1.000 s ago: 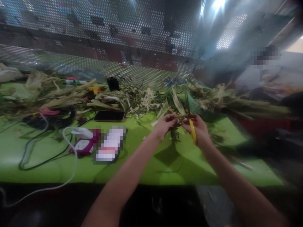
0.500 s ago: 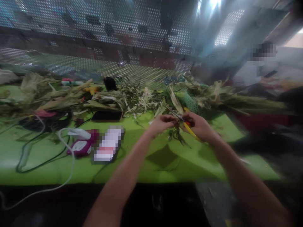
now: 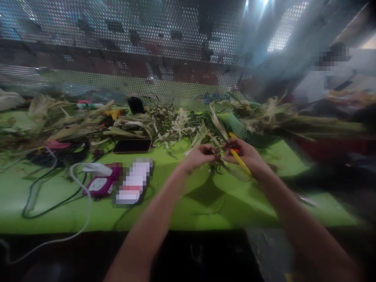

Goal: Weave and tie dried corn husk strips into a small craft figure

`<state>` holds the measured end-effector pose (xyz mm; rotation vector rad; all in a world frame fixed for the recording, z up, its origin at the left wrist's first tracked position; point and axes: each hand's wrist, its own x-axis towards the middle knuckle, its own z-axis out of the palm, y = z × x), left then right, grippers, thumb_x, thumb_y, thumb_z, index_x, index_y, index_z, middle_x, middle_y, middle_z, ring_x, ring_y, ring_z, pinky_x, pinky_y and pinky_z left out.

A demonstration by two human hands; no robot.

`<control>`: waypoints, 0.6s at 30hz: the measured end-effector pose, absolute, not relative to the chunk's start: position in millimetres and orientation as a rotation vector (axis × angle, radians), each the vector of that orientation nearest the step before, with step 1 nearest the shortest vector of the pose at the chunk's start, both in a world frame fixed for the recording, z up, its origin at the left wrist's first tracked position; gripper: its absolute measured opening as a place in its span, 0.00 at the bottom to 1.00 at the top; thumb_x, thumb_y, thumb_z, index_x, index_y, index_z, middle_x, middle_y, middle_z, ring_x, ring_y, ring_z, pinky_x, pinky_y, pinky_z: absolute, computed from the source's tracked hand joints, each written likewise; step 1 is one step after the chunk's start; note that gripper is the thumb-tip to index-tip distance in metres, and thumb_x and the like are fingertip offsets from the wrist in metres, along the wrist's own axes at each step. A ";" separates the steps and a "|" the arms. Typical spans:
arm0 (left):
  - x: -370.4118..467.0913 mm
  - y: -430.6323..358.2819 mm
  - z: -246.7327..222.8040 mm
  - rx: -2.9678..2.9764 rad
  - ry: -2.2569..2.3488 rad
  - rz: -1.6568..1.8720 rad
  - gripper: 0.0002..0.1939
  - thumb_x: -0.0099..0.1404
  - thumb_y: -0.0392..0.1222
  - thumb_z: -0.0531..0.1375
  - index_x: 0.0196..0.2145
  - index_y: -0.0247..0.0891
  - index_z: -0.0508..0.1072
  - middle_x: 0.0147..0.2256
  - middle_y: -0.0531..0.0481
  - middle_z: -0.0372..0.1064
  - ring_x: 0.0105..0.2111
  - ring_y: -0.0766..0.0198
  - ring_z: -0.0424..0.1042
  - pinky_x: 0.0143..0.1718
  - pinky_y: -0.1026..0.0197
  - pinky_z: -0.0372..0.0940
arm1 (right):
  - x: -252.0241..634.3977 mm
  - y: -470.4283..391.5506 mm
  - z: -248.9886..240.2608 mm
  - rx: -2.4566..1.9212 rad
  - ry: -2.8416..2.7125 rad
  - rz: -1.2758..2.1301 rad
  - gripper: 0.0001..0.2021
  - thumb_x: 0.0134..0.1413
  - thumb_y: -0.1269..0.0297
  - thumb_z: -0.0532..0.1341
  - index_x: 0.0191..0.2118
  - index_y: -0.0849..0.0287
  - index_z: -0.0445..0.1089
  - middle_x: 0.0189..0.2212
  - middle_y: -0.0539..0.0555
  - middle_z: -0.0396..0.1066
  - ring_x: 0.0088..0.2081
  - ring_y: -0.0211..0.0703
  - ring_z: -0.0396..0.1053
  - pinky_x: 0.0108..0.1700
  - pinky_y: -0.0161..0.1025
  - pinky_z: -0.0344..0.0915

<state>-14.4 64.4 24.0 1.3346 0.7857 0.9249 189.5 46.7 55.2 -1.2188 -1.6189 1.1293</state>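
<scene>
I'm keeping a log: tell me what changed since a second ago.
The right hand has tilted the scissors: nearly upright then, their lower end now slants to the picture's right. Nothing was visibly taken up or let go. The left hand still holds plant bits; dark phone and basket stayed put.

Green table (image 3: 182, 217), cluttered along the far side. Far left: heap of dry husks (image 3: 67, 125), an orange item (image 3: 116, 114) among them. Far middle: black object (image 3: 136, 105), then loose pale trimmings (image 3: 182, 125). Far right: green perforated basket (image 3: 239, 127); stalks over its rim. Left of centre: dark phone (image 3: 132, 146) lying flat; nearer me, purple pack (image 3: 101, 186) with a white plug on top, lit phone (image 3: 133, 184) just right of it. White cable (image 3: 88, 213) drops off the near edge; dark cable (image 3: 44, 215) loops left. Thin stem (image 3: 208, 214) near middle.
</scene>
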 end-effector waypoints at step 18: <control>-13.8 64.4 29.4 0.781 0.721 1.204 0.13 0.48 0.39 0.71 0.29 0.34 0.73 0.28 0.54 0.69 0.25 0.73 0.64 0.30 0.65 0.60 | 186.4 34.4 12.0 -1.160 -1.617 1.358 0.28 0.41 0.54 0.73 0.49 0.50 0.63 0.37 0.49 0.61 0.38 0.40 0.62 0.41 0.36 0.65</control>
